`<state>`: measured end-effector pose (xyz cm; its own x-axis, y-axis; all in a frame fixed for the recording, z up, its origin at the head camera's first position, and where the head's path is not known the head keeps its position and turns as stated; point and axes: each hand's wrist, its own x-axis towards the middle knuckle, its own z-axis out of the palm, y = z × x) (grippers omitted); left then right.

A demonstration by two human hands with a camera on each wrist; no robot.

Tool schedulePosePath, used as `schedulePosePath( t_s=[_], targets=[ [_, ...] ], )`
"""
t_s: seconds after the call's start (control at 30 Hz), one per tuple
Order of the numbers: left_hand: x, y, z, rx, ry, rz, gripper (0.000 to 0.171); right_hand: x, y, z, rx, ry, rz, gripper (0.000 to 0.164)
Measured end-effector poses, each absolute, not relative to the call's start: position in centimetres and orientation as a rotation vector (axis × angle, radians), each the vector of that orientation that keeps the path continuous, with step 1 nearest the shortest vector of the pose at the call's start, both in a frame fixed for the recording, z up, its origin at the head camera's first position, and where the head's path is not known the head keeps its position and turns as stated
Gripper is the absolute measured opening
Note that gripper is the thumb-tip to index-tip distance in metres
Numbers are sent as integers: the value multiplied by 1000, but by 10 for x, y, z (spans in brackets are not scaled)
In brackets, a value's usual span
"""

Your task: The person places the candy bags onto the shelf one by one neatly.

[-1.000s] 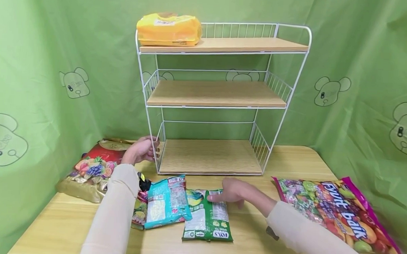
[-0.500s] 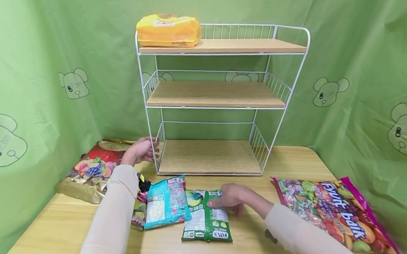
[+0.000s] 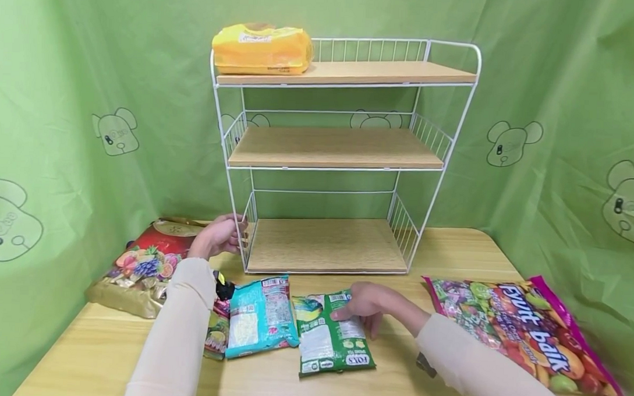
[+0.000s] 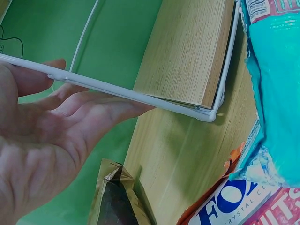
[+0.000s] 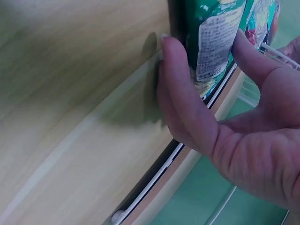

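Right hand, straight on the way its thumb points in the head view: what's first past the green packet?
Likely the teal packet, just left of the green packet in the grip of the right hand. Whether it'd bump or slide over is unclear; depth is hard to judge.

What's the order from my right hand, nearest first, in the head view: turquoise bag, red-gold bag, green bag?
1. Green bag, in the right hand's grip.
2. Turquoise bag, left of it.
3. Red-gold bag, far left.
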<state>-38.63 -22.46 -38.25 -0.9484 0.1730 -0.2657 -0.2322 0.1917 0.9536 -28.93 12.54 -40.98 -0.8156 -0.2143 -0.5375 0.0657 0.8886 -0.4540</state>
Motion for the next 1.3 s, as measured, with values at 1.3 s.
schedulePosePath(
  t_s=[1.3],
  targets=[
    [-385,-226,-384,-28,2153,1838,31,-285,155,-404,-229,2616,-673,66]
  ],
)
